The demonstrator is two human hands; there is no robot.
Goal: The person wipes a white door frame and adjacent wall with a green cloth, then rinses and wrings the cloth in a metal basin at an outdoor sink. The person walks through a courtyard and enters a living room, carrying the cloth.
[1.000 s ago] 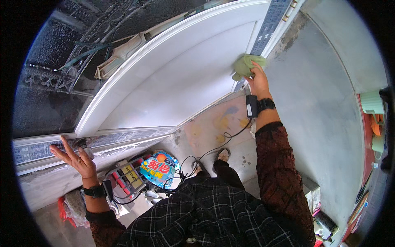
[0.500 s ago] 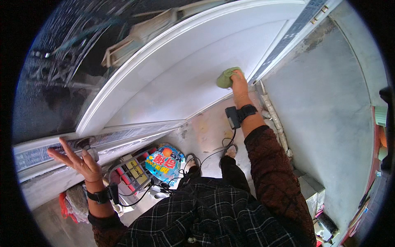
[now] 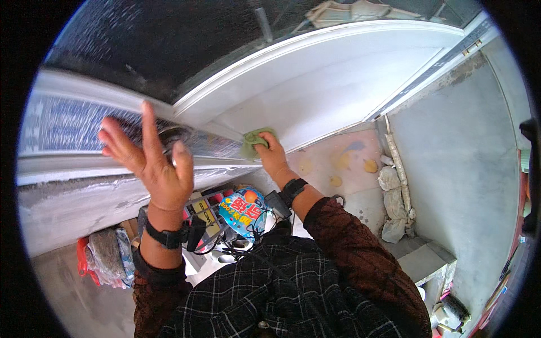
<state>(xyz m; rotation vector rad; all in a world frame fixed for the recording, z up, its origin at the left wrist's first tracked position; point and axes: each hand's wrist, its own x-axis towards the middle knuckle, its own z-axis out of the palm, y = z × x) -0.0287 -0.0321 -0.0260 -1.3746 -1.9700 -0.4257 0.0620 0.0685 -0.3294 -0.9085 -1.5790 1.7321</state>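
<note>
A white door (image 3: 332, 79) with a dark glass pane (image 3: 208, 39) above its lower panel spans the upper part of the view. My right hand (image 3: 273, 155) presses a green cloth (image 3: 255, 141) against the lower left part of the door, where the white panel meets the door's edge strip. The cloth is bunched under my fingers. On the left, my left hand (image 3: 160, 163) has its fingers spread, close to a round metal door handle (image 3: 174, 137) that it partly covers. Whether that hand touches the door edge I cannot tell. It holds nothing.
Below the door, a bright blue bag (image 3: 245, 213) lies by a crate of boxes (image 3: 205, 217). Red and grey plastic bags (image 3: 104, 256) lie at lower left. A pale wrapped pole (image 3: 399, 169) leans by the grey wall (image 3: 456, 129). A grey block (image 3: 422, 262) stands at lower right.
My right hand has moved the green cloth left across the panel to the door's edge strip. My left hand, still spread, appears farther right and higher as the view has shifted.
</note>
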